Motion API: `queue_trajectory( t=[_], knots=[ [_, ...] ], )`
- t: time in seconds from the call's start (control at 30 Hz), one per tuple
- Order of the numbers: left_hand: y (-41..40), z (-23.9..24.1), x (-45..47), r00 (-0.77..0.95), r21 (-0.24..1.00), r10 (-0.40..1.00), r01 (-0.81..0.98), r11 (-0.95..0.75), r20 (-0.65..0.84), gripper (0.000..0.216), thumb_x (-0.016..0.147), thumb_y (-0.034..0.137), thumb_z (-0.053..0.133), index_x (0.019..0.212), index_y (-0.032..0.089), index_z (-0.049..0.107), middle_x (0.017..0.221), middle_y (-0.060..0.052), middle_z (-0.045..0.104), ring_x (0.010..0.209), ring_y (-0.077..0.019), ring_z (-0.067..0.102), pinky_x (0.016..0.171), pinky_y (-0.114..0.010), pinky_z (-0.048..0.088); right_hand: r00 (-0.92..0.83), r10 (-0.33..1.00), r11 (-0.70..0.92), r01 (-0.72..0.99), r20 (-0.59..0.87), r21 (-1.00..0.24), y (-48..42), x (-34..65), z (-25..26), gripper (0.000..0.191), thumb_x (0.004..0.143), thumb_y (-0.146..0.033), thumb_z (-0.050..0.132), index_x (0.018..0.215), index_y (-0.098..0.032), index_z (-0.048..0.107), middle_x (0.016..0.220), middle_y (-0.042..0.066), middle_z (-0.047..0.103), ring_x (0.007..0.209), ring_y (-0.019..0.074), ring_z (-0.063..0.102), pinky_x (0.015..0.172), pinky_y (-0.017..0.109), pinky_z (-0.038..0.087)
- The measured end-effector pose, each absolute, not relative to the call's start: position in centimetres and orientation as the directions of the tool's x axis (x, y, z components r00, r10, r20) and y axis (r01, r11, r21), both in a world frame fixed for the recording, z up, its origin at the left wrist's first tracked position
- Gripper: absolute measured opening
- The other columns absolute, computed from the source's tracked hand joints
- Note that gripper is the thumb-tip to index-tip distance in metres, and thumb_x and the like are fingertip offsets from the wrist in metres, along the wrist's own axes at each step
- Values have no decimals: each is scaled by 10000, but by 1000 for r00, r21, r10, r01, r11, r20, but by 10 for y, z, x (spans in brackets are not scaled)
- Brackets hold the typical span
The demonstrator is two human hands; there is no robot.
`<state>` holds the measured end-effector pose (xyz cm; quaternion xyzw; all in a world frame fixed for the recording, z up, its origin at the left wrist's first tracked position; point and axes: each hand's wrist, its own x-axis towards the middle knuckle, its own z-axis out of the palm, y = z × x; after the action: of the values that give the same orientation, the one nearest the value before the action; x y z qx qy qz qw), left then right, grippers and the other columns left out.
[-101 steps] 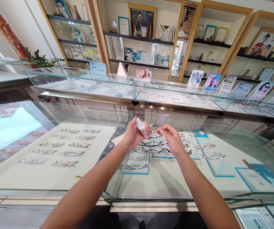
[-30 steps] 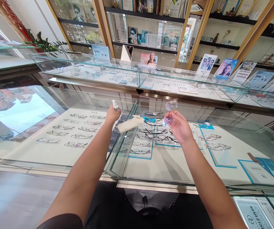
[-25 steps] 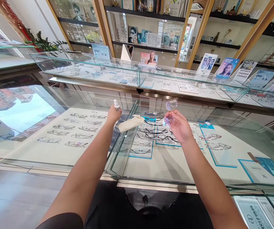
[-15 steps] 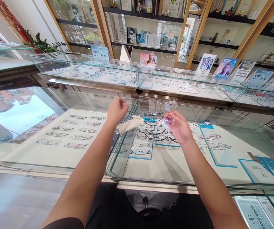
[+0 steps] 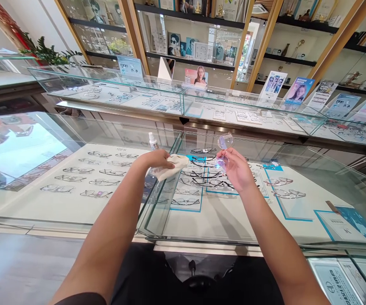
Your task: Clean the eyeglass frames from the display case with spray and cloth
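Note:
My right hand (image 5: 238,169) is closed on a pair of thin-rimmed eyeglasses (image 5: 225,142), held upended above the glass counter with one lens over the other. A bluish glare shows on the lower lens. On the left, my left hand (image 5: 157,159) is closed on a cream-coloured cleaning cloth (image 5: 174,167), which lies over the seam between two display cases; part of its fingers is hidden. Just behind that hand stands a small white spray bottle (image 5: 152,141) with its lower part covered by the hand.
Under the glass top (image 5: 202,228) lie several rows of spectacle frames (image 5: 185,202). A second glass display counter (image 5: 183,99) runs across behind, with upright advertising cards (image 5: 299,90) on it. Shelves (image 5: 189,61) line the wall. A potted plant (image 5: 47,53) is at far left.
My left hand has come down and toward me from a raised, curled pose onto the cloth. The spray bottle now shows behind it. My right hand still holds the eyeglasses in nearly the same place.

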<state>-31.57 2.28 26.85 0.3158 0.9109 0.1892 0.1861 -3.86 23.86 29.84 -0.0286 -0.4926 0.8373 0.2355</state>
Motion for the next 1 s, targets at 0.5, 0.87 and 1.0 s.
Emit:
queue_trajectory(
  t=[0.5,0.87,1.0],
  knots=[
    [32,281,-300,-790,536,586,579,614,181,363,921,547,594,834,239,764,953,-110,761,901,-312,665,776,-375,458,-884,432,-381,-356,176,-853,235,-39,301,178,834,-344,847,804,-243,704,923,29,769,911,186,667,816,309,529],
    [34,308,-269,-750,786,421,605,126,510,446,986,611,588,861,194,688,737,-20,590,700,-186,520,650,-316,351,-883,436,-381,-356,174,-853,236,-38,301,185,830,-366,842,819,-243,703,941,27,768,948,188,671,854,310,516],
    [40,323,-245,-725,817,422,571,-75,545,507,928,692,673,973,191,741,823,-39,646,737,-197,561,648,-311,388,-886,424,-372,-356,185,-857,234,-37,304,190,829,-373,849,809,-250,704,930,28,772,941,200,667,830,319,517]
  ],
)
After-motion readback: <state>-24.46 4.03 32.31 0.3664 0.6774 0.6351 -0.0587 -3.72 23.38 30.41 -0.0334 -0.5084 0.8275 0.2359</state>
